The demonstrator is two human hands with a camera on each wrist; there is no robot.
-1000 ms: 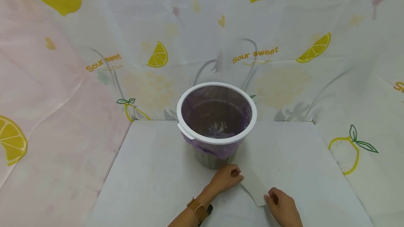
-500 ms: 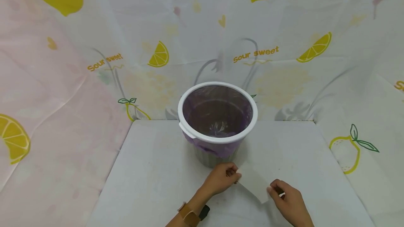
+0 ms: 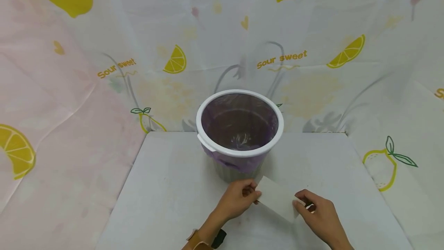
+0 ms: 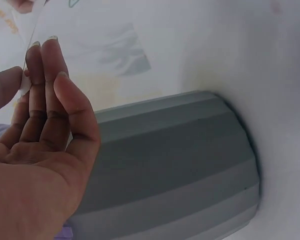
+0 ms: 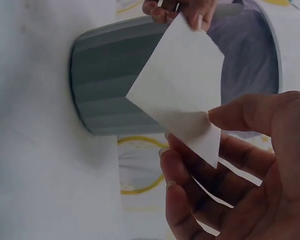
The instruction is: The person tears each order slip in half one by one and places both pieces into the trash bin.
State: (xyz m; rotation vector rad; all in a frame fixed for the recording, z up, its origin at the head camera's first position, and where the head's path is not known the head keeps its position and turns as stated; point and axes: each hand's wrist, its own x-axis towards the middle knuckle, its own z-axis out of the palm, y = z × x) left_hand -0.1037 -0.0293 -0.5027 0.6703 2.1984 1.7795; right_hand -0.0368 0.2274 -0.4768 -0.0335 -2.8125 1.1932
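A small white sheet of paper (image 3: 277, 199) is stretched between both hands in front of the bin. At its left end, my left hand (image 3: 239, 199) pinches it between thumb and fingers. My right hand (image 3: 320, 213) pinches the opposite end, thumb on one face and fingertips behind, as the right wrist view shows on the paper (image 5: 182, 80). Just behind the hands stands a grey ribbed trash bin (image 3: 230, 173) with a white rim ring (image 3: 239, 152) and a purple bag (image 3: 239, 163) lining it. In the left wrist view the paper is edge-on.
The bin stands upright on a white table (image 3: 166, 188) near its back. A lemon-print cloth (image 3: 222, 30) hangs behind and along both sides. A brown strap (image 3: 199, 240) with a dark part is on the left wrist.
The paper has been lifted and turned so that more of its face shows. My right hand has moved up and slightly right; my left hand has shifted slightly left.
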